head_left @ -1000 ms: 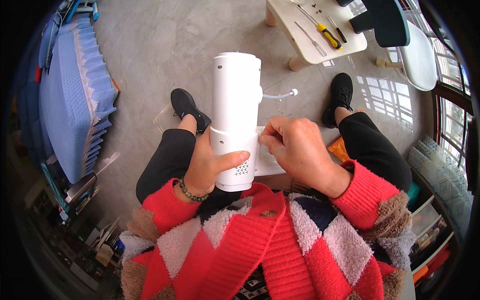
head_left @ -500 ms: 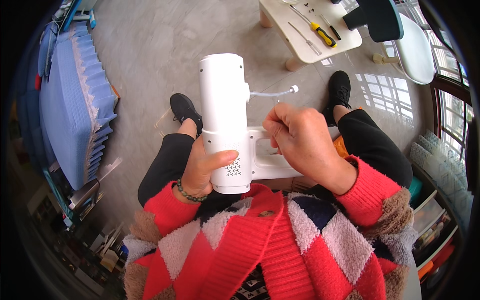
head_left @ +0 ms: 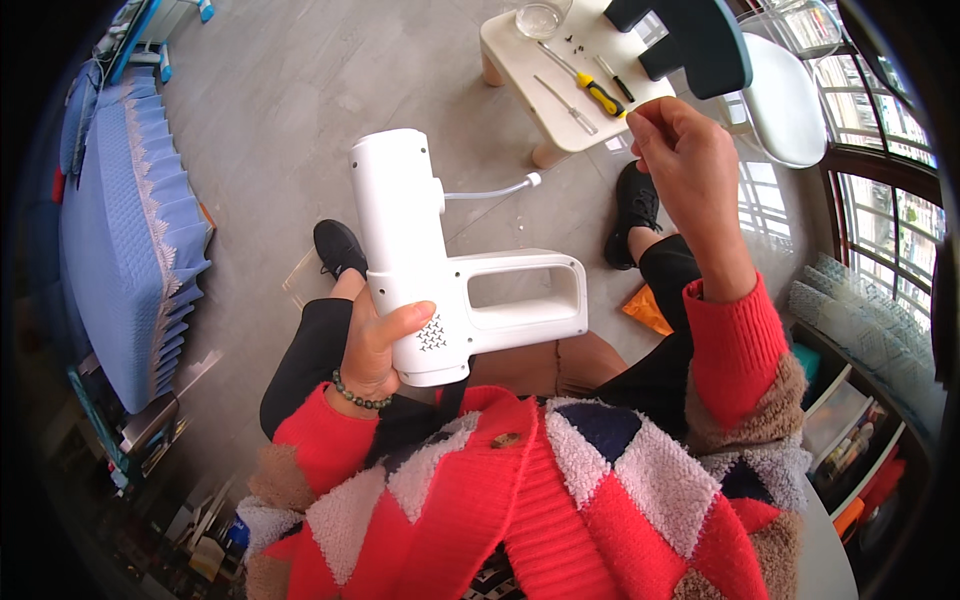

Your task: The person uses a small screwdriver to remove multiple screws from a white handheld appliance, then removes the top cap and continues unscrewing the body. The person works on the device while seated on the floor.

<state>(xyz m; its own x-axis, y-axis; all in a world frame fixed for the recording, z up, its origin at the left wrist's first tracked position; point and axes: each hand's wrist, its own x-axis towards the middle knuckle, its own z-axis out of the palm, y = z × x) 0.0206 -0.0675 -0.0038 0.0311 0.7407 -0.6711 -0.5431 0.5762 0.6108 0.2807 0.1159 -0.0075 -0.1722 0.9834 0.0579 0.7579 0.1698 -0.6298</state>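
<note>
While left hand (head_left: pixel 372 345) gripped white device (head_left: pixel 400 230) — right hand (head_left: pixel 695 160) pinched narrow, contents unclear — cream table (head_left: pixel 512 55) bore screwdriver (head_left: pixel 601 96) above grey floor (head_left: pixel 270 120).

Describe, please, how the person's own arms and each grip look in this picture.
The left sleeve and right sleeve are soft and fuzzy, red near the wrist, then brown and grey in patches. A bracelet of dark, round, greenish beads circles the left wrist; the right wrist shows none. The left grip and right grip wear no gloves.
</note>
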